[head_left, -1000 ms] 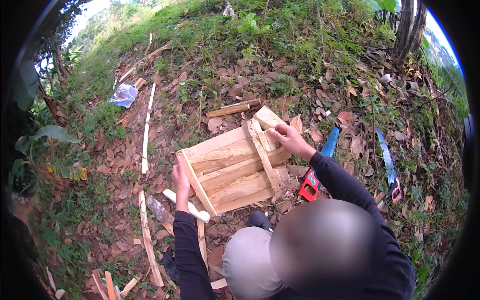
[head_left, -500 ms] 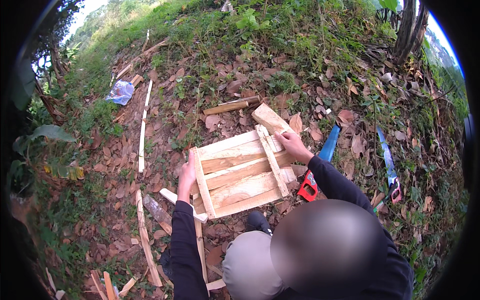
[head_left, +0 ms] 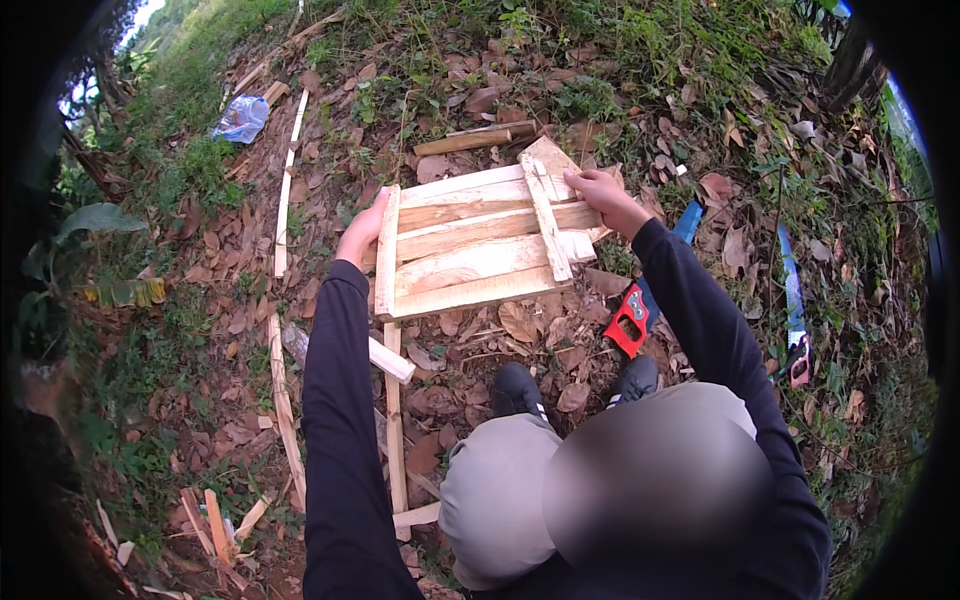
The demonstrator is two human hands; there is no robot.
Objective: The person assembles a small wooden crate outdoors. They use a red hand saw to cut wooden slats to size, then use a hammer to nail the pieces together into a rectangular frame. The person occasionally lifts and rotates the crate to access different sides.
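Observation:
A slatted panel of pale wooden boards (head_left: 470,250) lies over leaf-strewn ground in front of me. My left hand (head_left: 362,232) grips its left edge batten. My right hand (head_left: 605,195) grips the top right corner, by the cross batten. Both arms are in dark sleeves. My shoes (head_left: 520,388) stand just below the panel.
A red-handled saw (head_left: 632,318) with a blue blade lies right of the panel. Another saw (head_left: 792,310) lies farther right. Long wood strips (head_left: 283,210) run down the left. A short wood block (head_left: 462,142) lies above the panel. A plastic bag (head_left: 240,118) sits at upper left.
Both hands have lifted and turned the panel, bringing it more level and square to me. My left hand has slid up along its left edge.

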